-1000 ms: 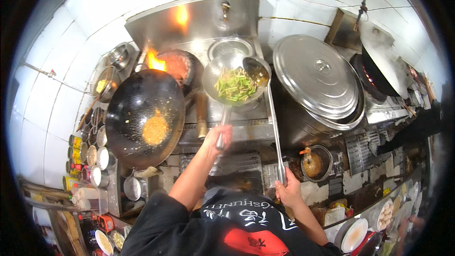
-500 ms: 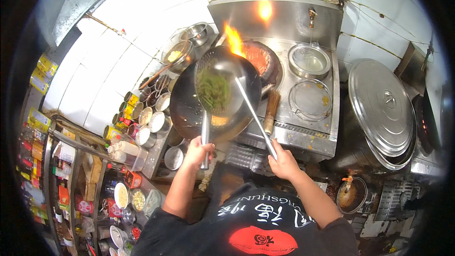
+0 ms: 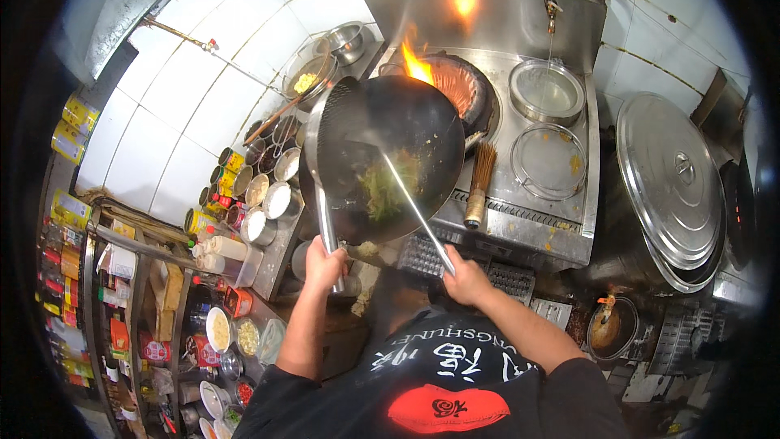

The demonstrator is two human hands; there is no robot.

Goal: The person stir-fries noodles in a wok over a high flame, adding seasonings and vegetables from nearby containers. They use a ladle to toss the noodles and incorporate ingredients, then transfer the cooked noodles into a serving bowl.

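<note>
My left hand [image 3: 327, 264] is closed round the metal handle of a perforated skimmer [image 3: 318, 134], tipped on edge over the left side of a black wok [image 3: 431, 126]. Green vegetable pieces [image 3: 390, 183], blurred by motion, are in the wok's near part. Closed on the lower end of a long-handled ladle [image 3: 413, 193] is my right hand [image 3: 467, 278]; the ladle's far end reaches into the wok above the greens. The wok sits to the left of and in front of the burner [image 3: 463, 89]; what supports it is hidden.
Flames [image 3: 417, 63] rise behind the wok. A bamboo brush [image 3: 480, 183] lies on the steel stove, right of the wok. Beyond it are a water-filled pot [image 3: 547, 93] and a large lidded pot [image 3: 670, 179]. Seasoning bowls [image 3: 278, 199] and cans line the left side.
The skimmer has tipped from lying flat with the greens in it to standing on edge, and the greens are now in the wok. Both hands have shifted slightly left in view.
</note>
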